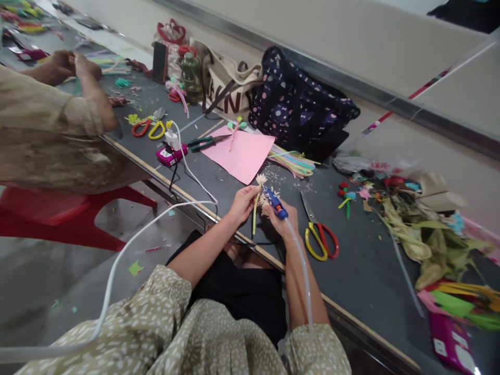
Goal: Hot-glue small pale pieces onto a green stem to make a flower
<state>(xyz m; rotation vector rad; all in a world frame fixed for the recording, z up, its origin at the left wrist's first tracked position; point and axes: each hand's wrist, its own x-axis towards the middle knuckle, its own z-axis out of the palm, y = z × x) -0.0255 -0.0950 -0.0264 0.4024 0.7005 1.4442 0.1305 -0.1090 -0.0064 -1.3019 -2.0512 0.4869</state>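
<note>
My left hand [246,204] pinches a small craft flower [261,180] with a pale cream head and a yellow-green stem [255,216] hanging below the fingers. Closed around a blue glue gun [276,203], my right hand [284,223] holds its front end close beside the flower. A clear glue stick [302,255] runs back from the gun along my right forearm. Cream scraps [269,195] lie on the dark table around both hands. To the right of my right hand rest scissors [321,237] with one red and one yellow handle. Whether the nozzle touches the flower is hidden.
Behind my hands lie pink paper [240,153], pliers [209,142] and pastel stems [295,162]. A white cable [156,208] loops from a purple power strip [171,154] across the left. Bags [299,99] line the wall. Another person's hands [72,65] work at far left.
</note>
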